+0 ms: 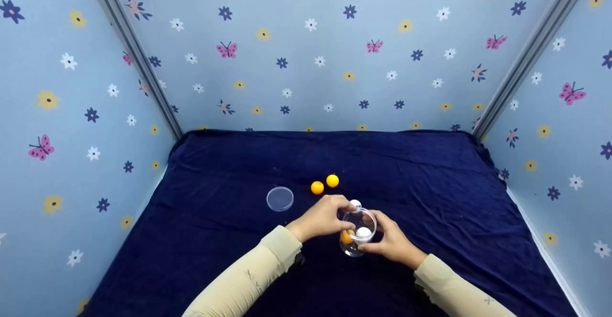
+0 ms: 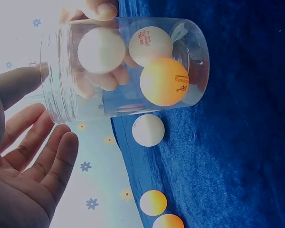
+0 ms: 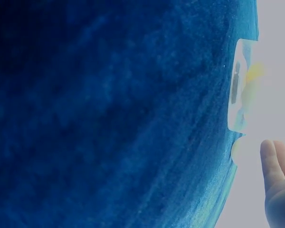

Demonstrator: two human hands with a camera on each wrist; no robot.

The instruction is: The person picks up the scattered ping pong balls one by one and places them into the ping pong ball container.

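Observation:
A clear screw-neck jar point(image 2: 61, 99) contains two white ping-pong balls point(image 2: 102, 50) and an orange ping-pong ball point(image 2: 164, 81). My right hand point(image 1: 394, 243) grips it round the side, its fingers partly seen through the plastic. My left hand point(image 1: 325, 216) is at the jar's mouth with the thumb over the rim. In the left wrist view its other fingers point(image 2: 59, 159) are extended beside the neck and hold nothing. Another white ball point(image 2: 148, 130) lies on the cloth just beyond the jar. The right wrist view is largely washed out.
Two orange-yellow balls point(image 1: 317, 187) lie close together on the dark blue cloth point(image 1: 229, 164), past my left hand. To their left is a clear round lid point(image 1: 280, 198). Flower-patterned walls point(image 1: 311, 68) with metal posts point(image 1: 138, 59) enclose the back and sides.

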